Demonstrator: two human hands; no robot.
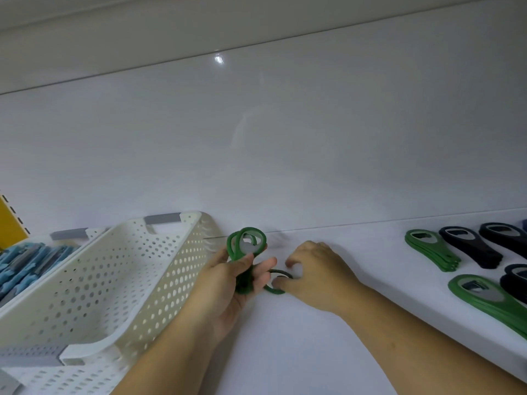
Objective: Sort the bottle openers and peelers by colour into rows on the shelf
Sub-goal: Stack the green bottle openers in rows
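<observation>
- The white shelf [299, 352] runs across the bottom of the view, and both bare forearms reach in over it from the near edge.
- At the near left stands a white perforated basket [114, 280] with grey handle grips. It sits at an angle, its far corner close to the left hand.
- The left hand [228, 283] is just right of that basket. Its fingers and thumb are curled round a bunch of green bottle openers [247, 242], held upright with the ring ends sticking up above the fingers.
- The right hand [316, 275] is just beside the left, palm down and low over the shelf. Its thumb and fingers are bent in on the ring of a single green opener [271, 290], which lies on the shelf between the two hands; the grip is somewhat blurred.
- At the near right a stack of green openers [484, 295] lies flat, with a dark stack [516, 280] touching its far side at the frame edge.
- Farther back on the right lie a second green stack [430, 249] and two dark navy stacks [467, 246] [502, 235], side by side in a row.
- At the far left, behind the white basket, a second basket [94, 232] holds blue peelers [25, 260].
- A yellow upright [8, 220] shows at the left edge, and a glossy white back panel [285, 152] rises behind the shelf.
</observation>
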